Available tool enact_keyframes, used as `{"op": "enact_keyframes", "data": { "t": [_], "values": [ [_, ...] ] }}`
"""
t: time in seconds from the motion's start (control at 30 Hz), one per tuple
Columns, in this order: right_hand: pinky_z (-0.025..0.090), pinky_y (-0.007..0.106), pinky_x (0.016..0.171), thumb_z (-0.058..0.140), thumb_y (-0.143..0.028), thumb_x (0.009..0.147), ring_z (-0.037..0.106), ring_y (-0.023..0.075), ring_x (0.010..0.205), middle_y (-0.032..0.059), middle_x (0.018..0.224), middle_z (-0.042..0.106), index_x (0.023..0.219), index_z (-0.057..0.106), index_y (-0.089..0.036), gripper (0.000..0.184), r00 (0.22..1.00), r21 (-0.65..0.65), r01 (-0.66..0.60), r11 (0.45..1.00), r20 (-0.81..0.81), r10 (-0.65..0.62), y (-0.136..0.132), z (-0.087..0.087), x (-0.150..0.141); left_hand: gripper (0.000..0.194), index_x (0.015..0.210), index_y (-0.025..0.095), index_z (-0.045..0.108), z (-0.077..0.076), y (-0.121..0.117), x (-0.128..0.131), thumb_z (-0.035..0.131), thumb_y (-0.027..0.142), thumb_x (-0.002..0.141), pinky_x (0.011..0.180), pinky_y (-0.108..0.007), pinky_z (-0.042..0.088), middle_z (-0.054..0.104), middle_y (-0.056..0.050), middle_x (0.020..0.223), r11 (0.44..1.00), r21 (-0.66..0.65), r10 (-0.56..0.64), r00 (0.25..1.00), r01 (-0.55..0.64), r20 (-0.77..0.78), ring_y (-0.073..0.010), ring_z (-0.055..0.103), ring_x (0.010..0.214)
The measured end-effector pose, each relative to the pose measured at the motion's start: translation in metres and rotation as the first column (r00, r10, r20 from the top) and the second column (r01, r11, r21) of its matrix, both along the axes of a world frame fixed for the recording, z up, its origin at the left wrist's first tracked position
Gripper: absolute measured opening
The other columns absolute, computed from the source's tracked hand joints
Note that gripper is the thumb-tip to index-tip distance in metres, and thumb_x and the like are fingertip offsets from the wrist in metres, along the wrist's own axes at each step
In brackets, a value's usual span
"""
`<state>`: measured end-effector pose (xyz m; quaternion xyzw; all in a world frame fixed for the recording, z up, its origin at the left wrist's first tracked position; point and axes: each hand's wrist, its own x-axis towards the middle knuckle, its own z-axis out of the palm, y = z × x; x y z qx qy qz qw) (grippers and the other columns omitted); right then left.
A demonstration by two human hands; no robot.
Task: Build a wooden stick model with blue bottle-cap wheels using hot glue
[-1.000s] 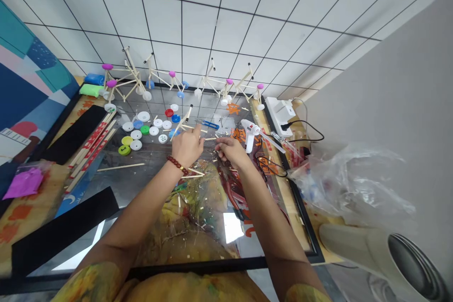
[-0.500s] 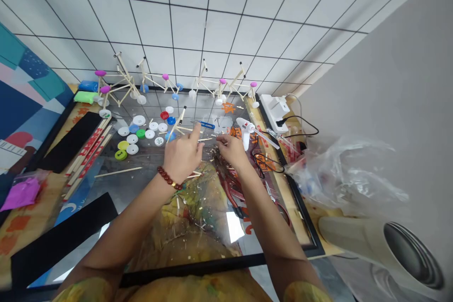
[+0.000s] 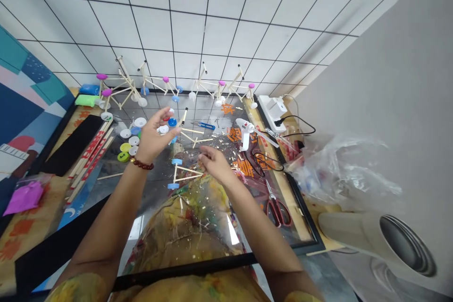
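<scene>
My left hand (image 3: 155, 136) is open, fingers apart, over the bottle caps (image 3: 133, 140). Its thumb is close to a frame of thin wooden sticks (image 3: 193, 130) with a black-tipped upright; I cannot tell whether they touch. My right hand (image 3: 215, 164) is loosely curled, fingers a little apart, with nothing visible in it. Just below its fingertips lies a triangular stick frame (image 3: 187, 168) with two blue caps as wheels. A blue utility knife (image 3: 205, 125) lies beyond the hands. To the right is a white glue gun (image 3: 245, 133).
Several stick models (image 3: 123, 86) with caps and pink pads stand along the tiled wall. Red-handled scissors (image 3: 278, 210), a power strip (image 3: 274, 112) and a plastic bag (image 3: 347, 174) are at right. Stick bundles (image 3: 90, 158) and black strips (image 3: 76, 146) lie left. Scraps litter the glass top.
My left hand has moved left and spread its fingers. My right hand has come left and nearer to me. The triangular frame with blue caps and the scissors now show plainly.
</scene>
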<state>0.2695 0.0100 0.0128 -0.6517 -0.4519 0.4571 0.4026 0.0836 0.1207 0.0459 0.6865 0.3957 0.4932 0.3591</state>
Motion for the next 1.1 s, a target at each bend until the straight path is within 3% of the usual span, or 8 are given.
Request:
{"op": "enact_keyframes", "data": {
  "t": [0.07,0.1,0.2,0.3,0.37,0.47,0.77,1.1],
  "values": [
    [0.043,0.026,0.049,0.052,-0.030,0.087,0.054,0.0131,0.052,0.0034,0.085,0.069,0.108,0.062,-0.021,0.025,0.959,-0.085,0.048,0.995,-0.274,-0.070,-0.001,-0.006,-0.007,0.076,0.134,0.020,0.055,-0.012,0.004,0.005,0.083,0.041,0.067,0.108,-0.047,0.045,0.065,-0.013,0.130,0.995,-0.024,-0.098,0.995,0.097,-0.033,-0.0281,0.060,0.123],
    [0.043,0.026,0.048,0.051,-0.031,0.087,0.053,0.0129,0.052,0.0033,0.085,0.069,0.108,0.061,-0.021,0.025,0.953,-0.091,0.064,0.994,-0.290,-0.088,-0.001,-0.007,-0.008,0.078,0.136,0.021,0.053,-0.016,0.005,0.007,0.083,0.041,0.067,0.110,-0.048,0.043,0.064,-0.014,0.132,0.990,-0.039,-0.135,0.990,0.133,-0.050,-0.0290,0.058,0.125],
    [0.049,0.030,0.065,0.056,-0.025,0.085,0.061,0.0170,0.069,0.0046,0.089,0.069,0.101,0.067,-0.021,0.019,0.991,0.052,0.041,0.998,0.123,-0.047,0.001,-0.002,-0.004,0.076,0.136,0.019,0.054,-0.023,0.007,0.014,0.082,0.041,0.069,0.112,-0.049,0.041,0.065,-0.013,0.129,0.978,-0.083,-0.195,0.979,0.189,-0.067,-0.0298,0.058,0.126],
    [0.048,0.035,0.083,0.055,-0.019,0.086,0.063,0.0232,0.091,0.0077,0.099,0.069,0.102,0.072,-0.022,0.023,0.789,0.129,-0.050,0.990,0.612,-0.040,0.008,0.006,0.006,0.066,0.129,0.016,0.058,-0.027,0.006,0.019,0.079,0.042,0.072,0.109,-0.048,0.044,0.070,-0.013,0.121,0.978,-0.111,-0.183,0.982,0.177,-0.047,-0.0299,0.061,0.121],
    [0.046,0.037,0.090,0.053,-0.020,0.088,0.060,0.0257,0.099,0.0094,0.106,0.068,0.110,0.072,-0.021,0.029,0.660,0.137,-0.056,0.989,0.748,-0.067,0.015,0.010,0.015,0.062,0.126,0.015,0.060,-0.029,0.003,0.022,0.077,0.041,0.072,0.108,-0.047,0.045,0.069,-0.014,0.122,0.982,-0.105,-0.163,0.986,0.159,-0.033,-0.0299,0.062,0.119],
    [0.040,0.041,0.099,0.056,-0.020,0.086,0.052,0.0290,0.111,0.0101,0.118,0.065,0.119,0.070,-0.022,0.036,0.567,0.149,-0.085,0.985,0.820,-0.076,0.029,0.010,0.025,0.057,0.124,0.015,0.061,-0.031,-0.001,0.026,0.076,0.037,0.073,0.109,-0.045,0.045,0.066,-0.014,0.126,0.990,-0.040,-0.138,0.990,0.138,-0.019,-0.0286,0.061,0.121],
    [0.034,0.048,0.094,0.063,-0.027,0.078,0.038,0.0338,0.121,0.0077,0.132,0.054,0.109,0.074,-0.030,0.033,0.524,0.092,-0.116,0.989,0.852,-0.018,0.041,0.000,0.026,0.019,0.095,0.018,0.071,-0.035,-0.003,0.028,0.069,0.028,0.079,0.098,-0.040,0.052,0.071,-0.008,0.108,0.988,0.153,-0.002,0.997,0.014,-0.079,-0.0229,0.066,0.104],
    [0.034,0.046,0.094,0.062,-0.028,0.079,0.037,0.0320,0.121,0.0072,0.132,0.055,0.101,0.074,-0.028,0.024,0.576,0.100,-0.100,0.990,0.817,-0.024,0.034,-0.003,0.023,0.027,0.106,0.018,0.070,-0.041,-0.001,0.030,0.069,0.028,0.080,0.100,-0.040,0.050,0.069,-0.008,0.114,0.986,0.164,0.047,0.995,-0.031,-0.092,-0.0228,0.064,0.110]
  ]
}}
